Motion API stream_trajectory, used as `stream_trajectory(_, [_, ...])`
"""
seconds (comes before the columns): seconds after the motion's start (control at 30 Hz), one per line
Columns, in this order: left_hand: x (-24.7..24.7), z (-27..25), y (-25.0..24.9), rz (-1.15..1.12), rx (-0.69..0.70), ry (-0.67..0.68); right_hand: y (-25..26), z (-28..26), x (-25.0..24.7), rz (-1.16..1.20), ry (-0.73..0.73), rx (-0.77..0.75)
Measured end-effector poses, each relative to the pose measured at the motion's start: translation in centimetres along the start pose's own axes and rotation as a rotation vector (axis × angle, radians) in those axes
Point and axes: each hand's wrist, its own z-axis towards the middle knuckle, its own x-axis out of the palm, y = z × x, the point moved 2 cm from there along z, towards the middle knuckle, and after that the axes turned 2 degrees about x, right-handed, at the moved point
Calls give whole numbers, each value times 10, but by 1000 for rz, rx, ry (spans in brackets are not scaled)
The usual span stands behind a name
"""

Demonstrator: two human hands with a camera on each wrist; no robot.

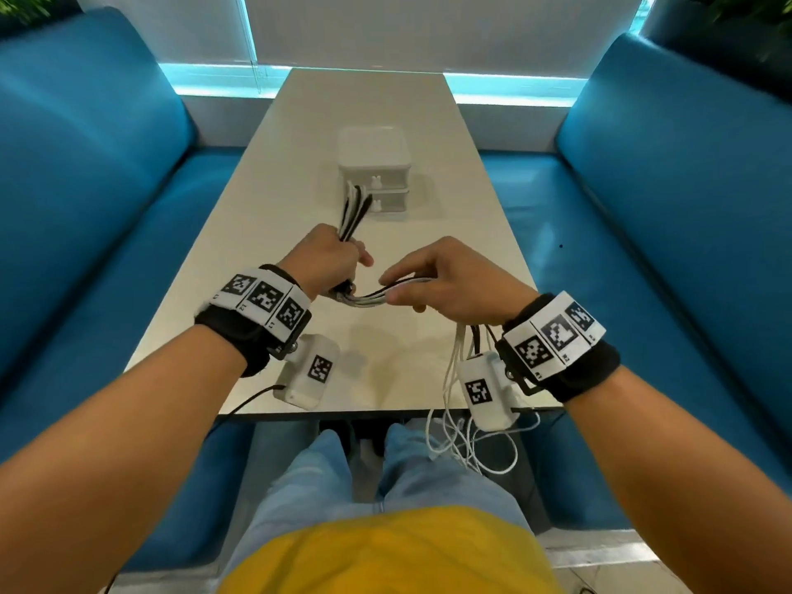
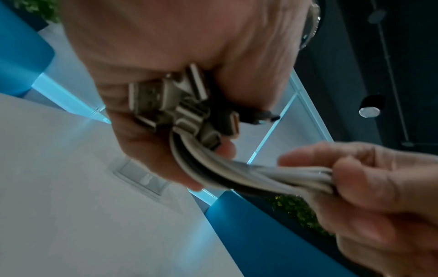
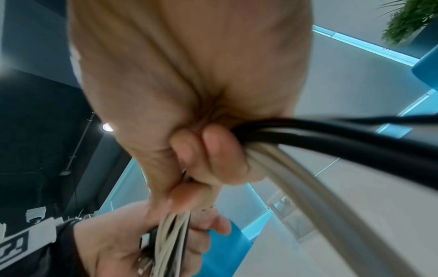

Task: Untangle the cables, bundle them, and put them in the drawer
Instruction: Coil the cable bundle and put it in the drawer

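A bundle of white and black cables runs between both hands above the table's near half. My left hand grips the bundle in a fist; folded loops stick up out of it, and USB plugs poke out below the palm. My right hand pinches the same cables a short way to the right, fingers curled round them. The loose ends hang from the right hand past the table edge over my lap. The white two-drawer box stands mid-table with both drawers pushed in.
The pale table runs lengthwise between two blue bench seats. A window wall closes the far end. A plant stands off to the side. My knees are under the table's near edge.
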Motion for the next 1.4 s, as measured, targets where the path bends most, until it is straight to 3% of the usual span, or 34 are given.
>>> stream_trajectory(0.1, [1, -3, 2, 81, -10, 140, 5, 2, 0, 16, -27, -56])
stream_trajectory(0.2, [5, -7, 7, 0, -25, 245, 7, 3, -2, 14, -51, -90])
stream_trajectory(0.43, [11, -23, 6, -228, -42, 378, 5, 5, -8, 54, -77, -118])
stream_trajectory(0.63, [11, -27, 9, -259, 15, 534, 4, 11, -9, 24, -129, -109])
stream_trajectory(0.93, [21, -35, 9, -229, -23, 478, 7, 13, -7, 38, -157, -103])
stream_trajectory(1.27, [36, -40, 7, -311, -82, 638, 5, 10, -14, 40, -183, -50])
stream_trajectory(1.4, [42, -42, 8, -340, -56, 606, 4, 8, -17, 29, -167, -38])
